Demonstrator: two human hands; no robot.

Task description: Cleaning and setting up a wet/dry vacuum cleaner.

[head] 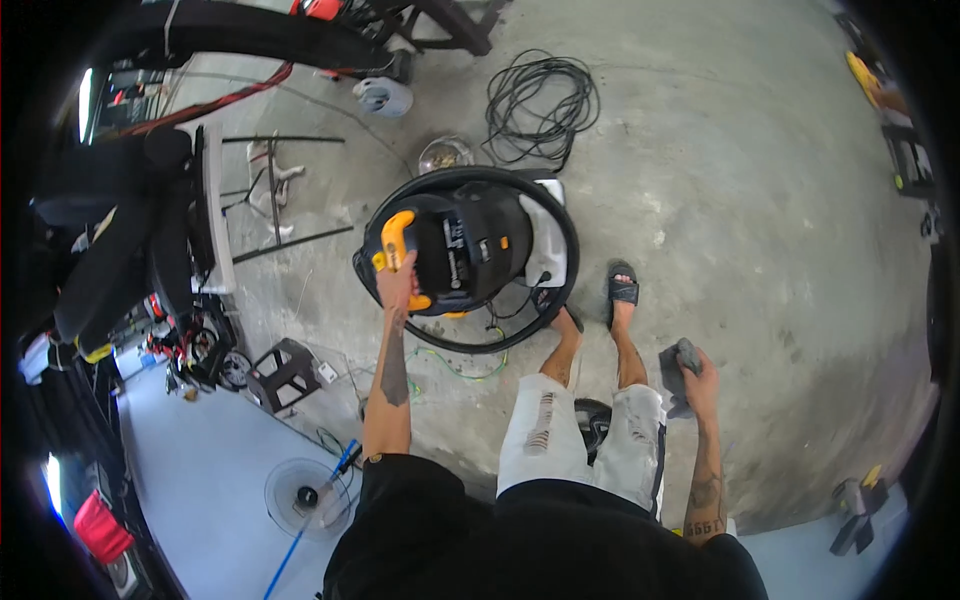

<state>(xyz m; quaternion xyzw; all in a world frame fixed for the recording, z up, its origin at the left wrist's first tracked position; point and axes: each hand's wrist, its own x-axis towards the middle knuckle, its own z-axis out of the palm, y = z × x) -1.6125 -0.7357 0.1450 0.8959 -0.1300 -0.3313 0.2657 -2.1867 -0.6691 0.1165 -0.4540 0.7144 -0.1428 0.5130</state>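
My left hand (pixel 397 285) grips the yellow handle of a black and yellow canister vacuum cleaner (pixel 469 244), which is tipped on its side before me. A thick black hose (pixel 576 255) loops around its body. At the vacuum's right end shows a white part (pixel 547 236) with a black plug or cable against it. My right hand (pixel 701 379), out to the right of my legs, holds a bunched grey cloth (pixel 677 375) that hangs partly down. Between the vacuum and my left leg runs a thin black cord.
Coiled black cable (pixel 540 105), a clear bowl (pixel 445 154) and a plastic jug (pixel 385 97) stand beyond the vacuum. An animal (pixel 271 187) lies among metal legs at left, near a dark step stool (pixel 283 375). A standing fan (pixel 307 497) is lower left.
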